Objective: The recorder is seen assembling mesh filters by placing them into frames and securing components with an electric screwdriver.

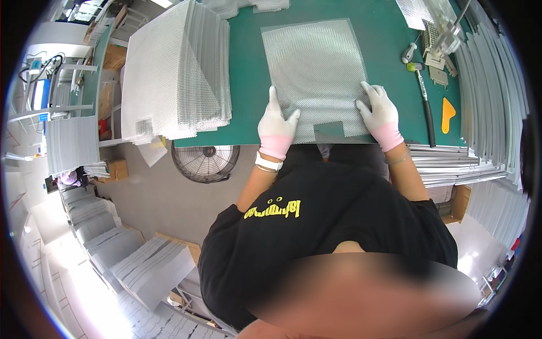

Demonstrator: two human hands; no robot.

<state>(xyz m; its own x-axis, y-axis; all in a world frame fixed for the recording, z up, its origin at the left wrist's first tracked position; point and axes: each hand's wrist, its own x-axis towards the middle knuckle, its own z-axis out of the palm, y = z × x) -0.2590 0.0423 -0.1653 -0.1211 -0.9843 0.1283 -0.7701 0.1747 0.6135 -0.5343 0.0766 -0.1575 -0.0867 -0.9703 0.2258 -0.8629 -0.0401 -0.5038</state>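
A translucent sheet with a fine mesh-like pattern (316, 62) lies in front of me on the green table, its near part rippled. A rectangular cutout shows at its near edge. My left hand (278, 123), in a white glove with a pink cuff, grips the sheet's left edge, thumb on top and index finger stretched along the side. At the right edge my right hand (380, 112), gloved alike, holds the sheet between thumb and fingers. The undersides of both grips are hidden.
A tall stack of similar sheets (169, 73) stands on the table's left. To the right lie a hammer (423, 96), a screwdriver (409, 53), a yellow scraper (447, 114) and metal parts (435, 62). Long panels (491, 90) line the right side. A floor fan (206, 163) stands below the table edge.
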